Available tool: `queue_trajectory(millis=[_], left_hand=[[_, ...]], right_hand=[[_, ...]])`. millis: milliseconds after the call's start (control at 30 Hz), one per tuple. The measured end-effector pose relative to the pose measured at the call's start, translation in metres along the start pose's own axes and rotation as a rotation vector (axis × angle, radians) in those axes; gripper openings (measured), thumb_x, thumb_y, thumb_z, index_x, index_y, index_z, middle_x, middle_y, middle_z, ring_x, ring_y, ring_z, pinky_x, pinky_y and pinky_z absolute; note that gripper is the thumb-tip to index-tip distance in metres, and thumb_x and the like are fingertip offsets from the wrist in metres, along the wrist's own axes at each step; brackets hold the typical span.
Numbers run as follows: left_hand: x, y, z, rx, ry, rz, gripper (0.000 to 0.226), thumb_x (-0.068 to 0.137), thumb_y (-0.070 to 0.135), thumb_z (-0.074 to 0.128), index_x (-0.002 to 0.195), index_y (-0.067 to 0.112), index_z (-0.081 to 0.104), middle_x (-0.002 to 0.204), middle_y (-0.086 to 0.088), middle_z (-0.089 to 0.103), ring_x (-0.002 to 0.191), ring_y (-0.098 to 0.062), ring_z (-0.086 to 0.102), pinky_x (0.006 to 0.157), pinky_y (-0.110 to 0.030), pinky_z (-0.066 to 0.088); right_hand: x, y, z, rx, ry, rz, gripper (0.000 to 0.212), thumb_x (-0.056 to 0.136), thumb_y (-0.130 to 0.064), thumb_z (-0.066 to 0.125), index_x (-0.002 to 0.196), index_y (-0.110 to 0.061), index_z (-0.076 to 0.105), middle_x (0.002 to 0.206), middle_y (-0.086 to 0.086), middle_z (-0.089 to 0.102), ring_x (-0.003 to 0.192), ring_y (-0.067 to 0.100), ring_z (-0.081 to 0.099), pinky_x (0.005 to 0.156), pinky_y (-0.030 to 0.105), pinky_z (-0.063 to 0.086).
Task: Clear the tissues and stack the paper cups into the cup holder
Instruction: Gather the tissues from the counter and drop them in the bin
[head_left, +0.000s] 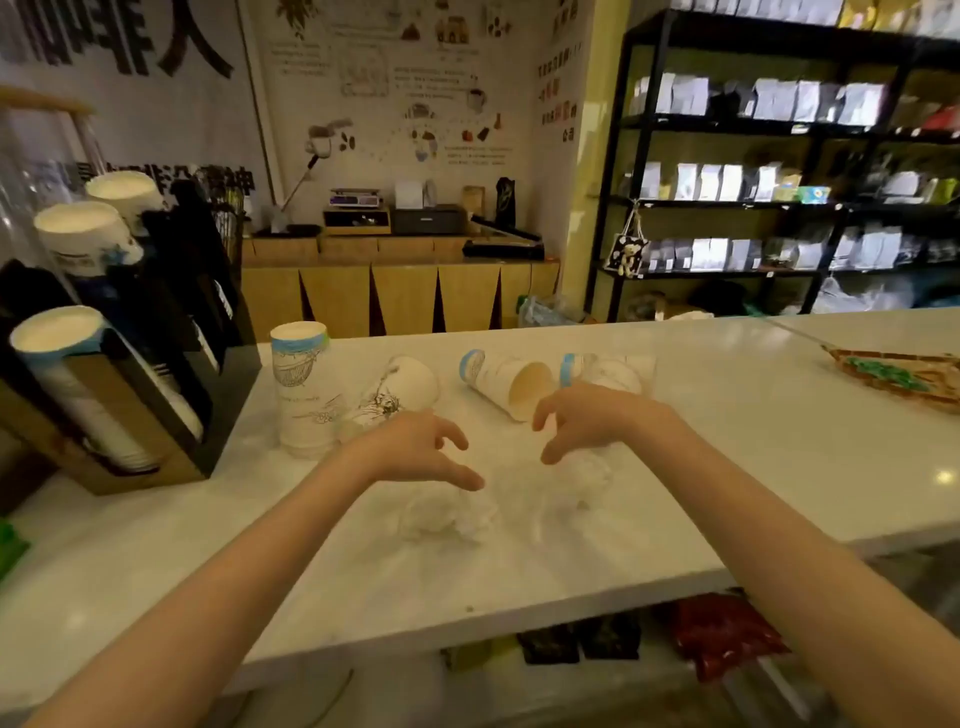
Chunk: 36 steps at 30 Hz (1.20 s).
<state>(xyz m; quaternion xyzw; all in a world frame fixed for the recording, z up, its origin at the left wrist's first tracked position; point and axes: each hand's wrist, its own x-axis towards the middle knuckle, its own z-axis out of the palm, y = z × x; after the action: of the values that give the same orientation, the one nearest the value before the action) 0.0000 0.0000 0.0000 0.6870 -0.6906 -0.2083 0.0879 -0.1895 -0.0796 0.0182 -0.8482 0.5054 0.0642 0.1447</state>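
Note:
Two crumpled white tissues lie on the white counter: one tissue (447, 517) just below my left hand (415, 449), another tissue (587, 480) under my right hand (587, 415). Both hands hover with fingers spread and hold nothing. Behind them, a stack of upside-down paper cups (301, 387) stands upright. A cup (395, 395) lies on its side next to the stack. Two more cups lie on their sides further right: a blue-rimmed cup (506, 382) and a second cup (602, 369). The black cup holder (156, 384) at the left carries several cup stacks.
A wooden tray with green items (904, 376) sits at the counter's right end. The counter's near edge (467, 629) runs below my forearms, with bags on a shelf underneath. Black shelving with packaged goods (779, 171) stands at the back right.

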Motion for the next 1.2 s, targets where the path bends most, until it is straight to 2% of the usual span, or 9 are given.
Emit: queue_trajectory(millis=[167,300,500,633,700,833,967,1067,1200], left_hand=[[0.004,0.000,0.029,0.030,0.046,-0.033,0.054,0.068,0.046,0.072,0.115,0.022,0.060,0.120,-0.005,0.058,0.107,-0.018,0.055,0.086,-0.028,0.041],[0.006,-0.003,0.047,0.014,0.094,-0.054,0.043,0.065,0.034,0.076,0.105,0.023,0.066,0.114,-0.008,0.062,0.105,-0.023,0.058,0.090,-0.035,0.048],[-0.014,-0.004,0.073,-0.056,0.351,-0.109,0.025,0.076,0.015,0.059,0.097,0.021,0.070,0.107,-0.010,0.069,0.101,-0.029,0.061,0.084,-0.038,0.052],[-0.044,-0.003,0.075,-0.222,0.491,-0.093,0.022,0.076,0.011,0.061,0.094,0.017,0.072,0.096,-0.012,0.072,0.091,-0.023,0.063,0.077,-0.029,0.048],[-0.064,0.000,0.070,-0.343,0.441,-0.091,0.021,0.072,0.010,0.067,0.093,0.014,0.073,0.091,-0.012,0.072,0.081,-0.018,0.062,0.070,-0.027,0.047],[-0.114,0.007,0.080,-0.531,0.229,-0.073,0.020,0.067,0.008,0.074,0.086,0.013,0.073,0.087,-0.010,0.073,0.074,-0.017,0.064,0.065,-0.029,0.053],[-0.147,0.000,0.122,-0.537,0.145,-0.139,0.014,0.070,0.010,0.074,0.081,0.017,0.072,0.071,0.002,0.067,0.062,-0.005,0.059,0.048,-0.010,0.046],[-0.157,-0.021,0.162,-0.513,0.125,-0.242,0.015,0.070,0.012,0.073,0.084,0.016,0.072,0.064,0.007,0.062,0.057,-0.003,0.055,0.047,-0.011,0.044],[-0.155,-0.058,0.211,-0.546,0.105,-0.394,0.026,0.073,0.009,0.071,0.099,0.007,0.069,0.077,-0.002,0.063,0.065,-0.011,0.057,0.044,-0.011,0.045]], right_hand=[[-0.007,0.010,0.028,-0.109,-0.035,0.037,0.052,0.081,-0.028,0.064,0.130,-0.019,0.048,0.131,0.005,0.052,0.118,0.022,0.048,0.090,0.030,0.040],[-0.014,0.021,0.047,-0.053,-0.025,0.046,0.049,0.081,-0.027,0.063,0.128,-0.021,0.050,0.130,0.007,0.053,0.117,0.024,0.051,0.093,0.032,0.043],[-0.027,0.026,0.064,0.114,0.152,-0.052,0.030,0.086,-0.004,0.052,0.114,-0.009,0.062,0.122,0.011,0.060,0.110,0.024,0.055,0.075,0.017,0.038],[-0.056,0.016,0.063,0.314,0.291,-0.187,0.025,0.082,-0.005,0.061,0.106,-0.010,0.067,0.101,0.002,0.060,0.090,0.015,0.052,0.064,0.000,0.038],[-0.074,0.007,0.061,0.397,0.292,-0.257,0.024,0.080,-0.007,0.064,0.103,-0.013,0.068,0.101,-0.001,0.062,0.086,0.016,0.055,0.066,0.003,0.042],[-0.103,-0.012,0.071,0.363,0.189,-0.357,0.024,0.077,-0.010,0.065,0.098,-0.019,0.070,0.109,0.005,0.066,0.089,0.023,0.062,0.076,0.027,0.050],[-0.129,-0.034,0.102,0.315,-0.005,-0.447,0.023,0.077,-0.013,0.068,0.099,-0.020,0.069,0.092,-0.005,0.066,0.081,0.010,0.059,0.072,0.019,0.047],[-0.131,-0.045,0.140,0.249,-0.105,-0.446,0.026,0.080,-0.014,0.066,0.106,-0.017,0.067,0.076,-0.013,0.055,0.070,0.003,0.052,0.063,0.012,0.041],[-0.109,-0.042,0.205,0.281,-0.144,-0.397,0.031,0.079,-0.013,0.067,0.110,-0.016,0.066,0.102,0.001,0.064,0.089,0.016,0.060,0.071,0.021,0.045]])
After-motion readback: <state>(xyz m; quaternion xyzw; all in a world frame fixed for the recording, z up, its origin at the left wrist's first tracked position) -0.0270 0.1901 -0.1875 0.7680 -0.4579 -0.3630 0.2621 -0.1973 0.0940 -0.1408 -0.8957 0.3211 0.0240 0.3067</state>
